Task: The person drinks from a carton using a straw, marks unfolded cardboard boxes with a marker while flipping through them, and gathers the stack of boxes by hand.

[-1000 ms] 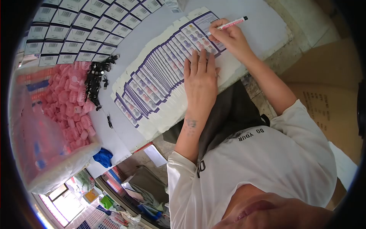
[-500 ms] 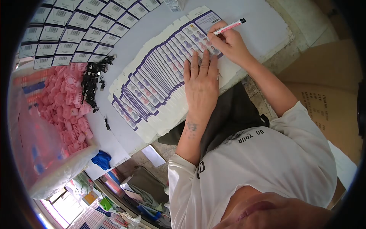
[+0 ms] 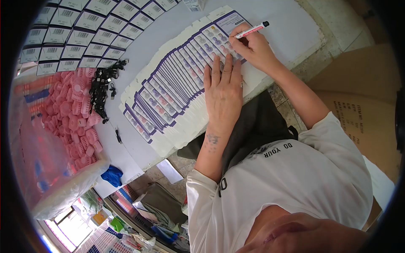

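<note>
In the head view, a row of overlapping cards (image 3: 168, 71) with purple borders and small fan pictures lies fanned across the white table. My left hand (image 3: 223, 90) rests flat on the cards near the row's right end, fingers stretched out and slightly apart. My right hand (image 3: 255, 46) is closed around a white marker pen (image 3: 252, 31) with red print and a black end pointing up and right. The pen's lower end is at the upper right card, partly hidden by my fingers, so I cannot tell whether it touches.
Stacked small boxes with barcodes (image 3: 84, 31) stand at the upper left. Beneath them lie pink handheld fans (image 3: 76, 109) in a heap and black cables (image 3: 101, 90). A blue cloth-like item (image 3: 112, 175) sits near the table's edge. A large cardboard box (image 3: 354, 105) stands at right.
My right hand and the marker pen have shifted very slightly left and down. My left hand stays flat on the cards in nearly the same place.
</note>
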`<state>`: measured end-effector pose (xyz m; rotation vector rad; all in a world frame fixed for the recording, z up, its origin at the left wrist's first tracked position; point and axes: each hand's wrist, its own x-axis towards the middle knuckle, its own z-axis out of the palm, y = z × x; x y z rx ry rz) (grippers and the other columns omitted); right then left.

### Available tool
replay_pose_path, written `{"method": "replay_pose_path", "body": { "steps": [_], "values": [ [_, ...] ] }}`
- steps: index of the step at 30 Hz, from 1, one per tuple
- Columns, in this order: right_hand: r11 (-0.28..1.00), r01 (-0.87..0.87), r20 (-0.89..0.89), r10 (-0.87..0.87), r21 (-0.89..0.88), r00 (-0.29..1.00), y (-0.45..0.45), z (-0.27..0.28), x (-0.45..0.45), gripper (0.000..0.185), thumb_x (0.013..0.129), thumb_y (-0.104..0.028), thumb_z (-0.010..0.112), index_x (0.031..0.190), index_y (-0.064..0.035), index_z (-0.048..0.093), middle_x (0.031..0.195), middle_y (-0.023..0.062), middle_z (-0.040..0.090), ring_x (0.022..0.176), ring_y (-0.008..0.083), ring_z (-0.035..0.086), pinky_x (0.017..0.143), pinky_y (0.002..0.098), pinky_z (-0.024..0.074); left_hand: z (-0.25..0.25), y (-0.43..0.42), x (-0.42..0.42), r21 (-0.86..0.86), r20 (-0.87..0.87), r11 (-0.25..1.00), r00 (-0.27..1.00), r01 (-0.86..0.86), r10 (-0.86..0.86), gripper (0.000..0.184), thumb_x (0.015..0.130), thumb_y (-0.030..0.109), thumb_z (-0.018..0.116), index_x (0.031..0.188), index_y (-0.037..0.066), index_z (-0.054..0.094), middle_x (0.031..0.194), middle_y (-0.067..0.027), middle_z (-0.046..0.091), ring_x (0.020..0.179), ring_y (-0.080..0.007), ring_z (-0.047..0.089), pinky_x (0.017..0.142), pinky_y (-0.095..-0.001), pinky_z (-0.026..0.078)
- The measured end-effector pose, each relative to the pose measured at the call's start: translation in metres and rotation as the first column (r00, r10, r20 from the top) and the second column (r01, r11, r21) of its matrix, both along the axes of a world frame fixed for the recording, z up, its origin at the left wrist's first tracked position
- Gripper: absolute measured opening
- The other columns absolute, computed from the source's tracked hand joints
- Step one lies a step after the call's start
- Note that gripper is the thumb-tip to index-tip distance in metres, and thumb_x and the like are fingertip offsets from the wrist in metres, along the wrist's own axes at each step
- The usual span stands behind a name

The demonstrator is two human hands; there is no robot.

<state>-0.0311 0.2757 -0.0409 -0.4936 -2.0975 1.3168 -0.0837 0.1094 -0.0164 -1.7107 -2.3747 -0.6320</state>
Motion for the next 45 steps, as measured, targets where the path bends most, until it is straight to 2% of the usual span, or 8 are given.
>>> {"method": "replay_pose_path", "body": {
  "steps": [6, 9, 15, 24, 32, 39, 42, 45],
  "values": [
    [0.995, 0.026, -0.174, -0.042, -0.097, 0.984, -0.002, 0.001, -0.003, 0.011, 0.091, -0.012, 0.063, 0.093, -0.0031, 0.058, 0.069, 0.0015, 0.058, 0.063, 0.0077, 0.055, 0.057, 0.0252, 0.0439, 0.004, 0.000, 0.000, -0.020, -0.033, 1.000, 0.999, 0.017, -0.018, 0.042, 0.086, 0.010, 0.065, 0.127, 0.008, 0.059, 0.138, -0.0089, 0.054, 0.130, -0.0345, 0.047, 0.110, -0.0507, 0.032],
    [0.992, -0.060, -0.128, 0.046, -0.109, 0.991, -0.012, 0.011, -0.004, 0.007, 0.093, -0.007, 0.060, 0.097, -0.0024, 0.057, 0.083, 0.0003, 0.058, 0.069, 0.0047, 0.053, 0.062, 0.0216, 0.0431, 0.004, 0.000, -0.001, 0.025, -0.020, 0.999, 0.999, 0.031, -0.030, 0.040, 0.087, 0.009, 0.063, 0.127, 0.004, 0.058, 0.137, -0.0116, 0.054, 0.127, -0.0356, 0.048, 0.108, -0.0504, 0.035],
    [0.988, -0.061, -0.067, 0.052, -0.140, 0.996, -0.018, 0.012, -0.005, 0.009, 0.093, -0.010, 0.063, 0.095, -0.0032, 0.058, 0.072, -0.0029, 0.054, 0.063, 0.0030, 0.046, 0.056, 0.0219, 0.0369, 0.004, -0.011, 0.001, 0.124, 0.107, 0.985, 0.988, -0.123, 0.110, 0.034, 0.085, 0.000, 0.062, 0.118, -0.005, 0.060, 0.123, -0.0171, 0.057, 0.114, -0.0346, 0.055, 0.096, -0.0441, 0.047],
    [0.998, -0.065, -0.015, 0.065, 0.010, 0.998, -0.019, 0.005, -0.008, 0.009, 0.093, -0.010, 0.062, 0.094, -0.0024, 0.057, 0.073, -0.0013, 0.058, 0.063, 0.0042, 0.051, 0.056, 0.0223, 0.0405, 0.003, -0.013, -0.003, 0.129, 0.003, 0.988, 0.996, -0.090, 0.090, 0.036, 0.079, -0.005, 0.061, 0.115, -0.005, 0.062, 0.118, -0.0164, 0.060, 0.111, -0.0342, 0.055, 0.095, -0.0423, 0.047],
    [0.997, -0.050, -0.139, 0.041, -0.061, 0.989, -0.024, 0.015, -0.010, 0.013, 0.091, -0.014, 0.063, 0.093, -0.0030, 0.057, 0.070, 0.0055, 0.063, 0.063, 0.0118, 0.061, 0.057, 0.0274, 0.0467, 0.010, -0.012, -0.002, 0.059, -0.065, 0.995, 0.994, -0.083, 0.087, 0.040, 0.081, -0.002, 0.056, 0.120, 0.004, 0.063, 0.125, -0.0127, 0.061, 0.113, -0.0324, 0.055, 0.097, -0.0425, 0.044],
    [0.994, -0.081, -0.067, 0.076, -0.071, 0.995, -0.028, 0.014, -0.011, 0.009, 0.093, -0.010, 0.063, 0.093, -0.0024, 0.058, 0.072, -0.0028, 0.051, 0.061, 0.0038, 0.045, 0.054, 0.0219, 0.0364, 0.007, -0.017, -0.006, 0.115, -0.023, 0.989, 0.995, -0.098, 0.101, 0.034, 0.084, 0.000, 0.058, 0.117, -0.002, 0.063, 0.121, -0.0153, 0.061, 0.109, -0.0337, 0.056, 0.095, -0.0443, 0.046],
    [0.998, -0.059, -0.066, 0.061, 0.030, 0.996, -0.027, 0.011, -0.012, 0.013, 0.090, -0.014, 0.064, 0.092, -0.0028, 0.057, 0.063, 0.0055, 0.060, 0.056, 0.0120, 0.058, 0.053, 0.0280, 0.0440, 0.005, -0.021, -0.006, 0.134, -0.013, 0.977, 0.986, -0.164, 0.167, 0.031, 0.084, -0.002, 0.060, 0.115, -0.005, 0.063, 0.118, -0.0157, 0.061, 0.107, -0.0331, 0.056, 0.092, -0.0424, 0.047],
    [0.998, -0.042, -0.049, 0.044, 0.039, 0.998, -0.028, 0.013, -0.014, 0.013, 0.089, -0.014, 0.064, 0.091, -0.0030, 0.057, 0.063, 0.0055, 0.059, 0.054, 0.0131, 0.055, 0.052, 0.0288, 0.0428, 0.005, -0.021, -0.007, 0.135, -0.028, 0.978, 0.986, -0.162, 0.167, 0.030, 0.084, -0.003, 0.061, 0.113, -0.005, 0.063, 0.115, -0.0154, 0.061, 0.105, -0.0322, 0.056, 0.090, -0.0405, 0.049]
  ]
}}
